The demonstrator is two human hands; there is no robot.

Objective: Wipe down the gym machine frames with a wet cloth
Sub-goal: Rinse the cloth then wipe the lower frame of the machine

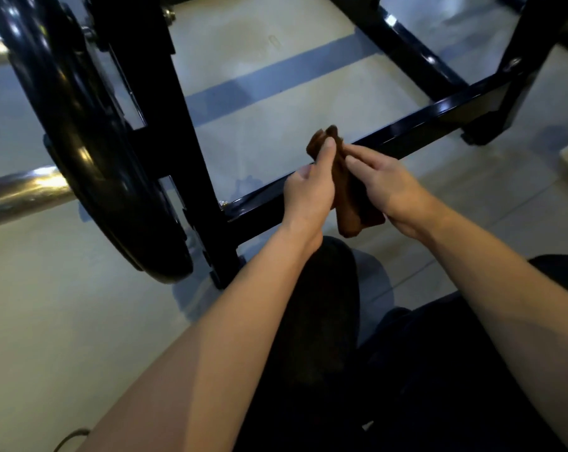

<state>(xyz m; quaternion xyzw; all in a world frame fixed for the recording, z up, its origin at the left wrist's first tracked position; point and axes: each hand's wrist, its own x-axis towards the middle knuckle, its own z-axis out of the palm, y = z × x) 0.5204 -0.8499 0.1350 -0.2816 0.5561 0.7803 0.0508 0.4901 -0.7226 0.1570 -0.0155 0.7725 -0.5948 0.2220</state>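
Note:
A brown cloth [351,207] is bunched lengthwise between both hands, above the black low crossbar of the machine frame [416,127]. My left hand [310,187] grips the cloth's left side, thumb lying up along it. My right hand [388,187] holds the right side with fingers reaching over the cloth. The cloth's top end sticks out above my fingers, its bottom end hangs below my palms. A black upright post [175,125] of the frame rises left of my hands.
A large black weight plate [80,135] on a chrome bar [21,190] stands at the left, close to the upright. More black frame tubes [403,44] run at the upper right. My dark-clothed knees are below the hands. Pale floor with a blue stripe [276,79] lies inside the frame.

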